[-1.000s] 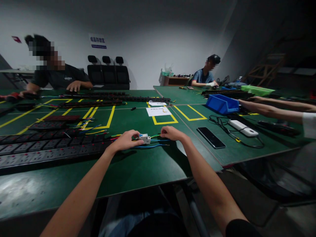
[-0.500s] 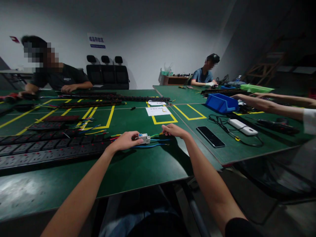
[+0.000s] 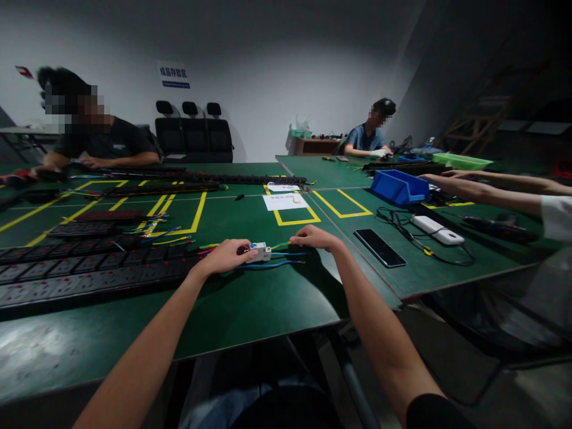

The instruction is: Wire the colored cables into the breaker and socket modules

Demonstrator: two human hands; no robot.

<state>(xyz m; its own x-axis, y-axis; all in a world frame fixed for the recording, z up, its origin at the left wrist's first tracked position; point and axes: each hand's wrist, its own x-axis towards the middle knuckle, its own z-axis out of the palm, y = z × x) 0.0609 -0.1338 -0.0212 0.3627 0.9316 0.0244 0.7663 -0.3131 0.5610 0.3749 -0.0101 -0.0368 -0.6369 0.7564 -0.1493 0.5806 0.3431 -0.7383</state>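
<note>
My left hand [image 3: 227, 255] is closed around a small white circuit breaker [image 3: 260, 252] with a blue lever, holding it down on the green table [image 3: 250, 304]. Blue wires [image 3: 277, 263] and a green-yellow wire [image 3: 280, 245] run from the breaker to the right. My right hand [image 3: 314, 237] rests just right of it, fingers curled over the end of the green-yellow wire. A long black power strip [image 3: 89, 275] lies left of my left hand.
More black power strips [image 3: 210, 177] and loose coloured wires lie among yellow floor-tape boxes. A paper sheet [image 3: 285, 201], a black phone [image 3: 379, 247], a white power bank [image 3: 437, 229] with cable and a blue bin [image 3: 400, 186] sit to the right. Three other people work around the tables.
My hands have hardly moved; the right hand shifted slightly along the wire. The person on the right stretched their arms further across the table.
</note>
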